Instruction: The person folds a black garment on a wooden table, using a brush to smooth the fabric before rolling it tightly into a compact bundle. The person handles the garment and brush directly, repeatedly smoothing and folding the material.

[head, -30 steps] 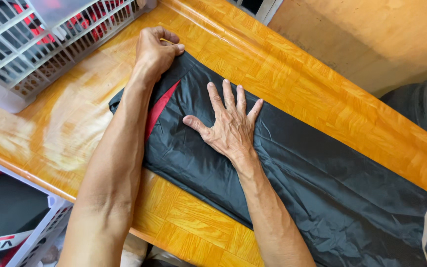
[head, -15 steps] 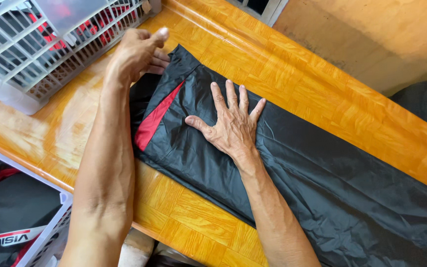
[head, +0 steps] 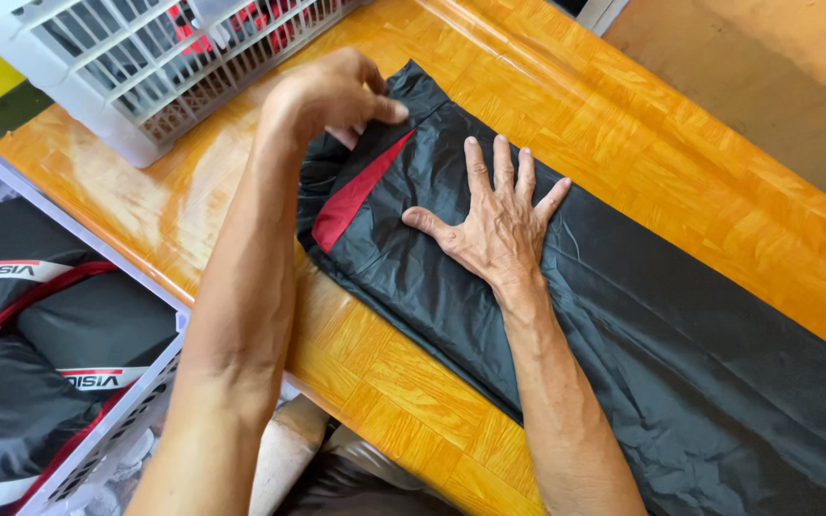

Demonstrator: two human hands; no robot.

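Fingers [head: 375, 107] of my left hand [head: 322, 96] pinch the garment [head: 623, 315] end, folding it.
Right hand [head: 494, 225] spread flat pins it; next needs a straight fold.

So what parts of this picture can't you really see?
- Head view: the black garment runs off the right and bottom edges, so its full length is cut off.
- The left hand covers the garment's end, hiding the fabric it pinches and most of its fingers.
- The white basket is cut by the top edge; its slats hide most of what's inside.
- The lower crate is cut off at the left and bottom edges.
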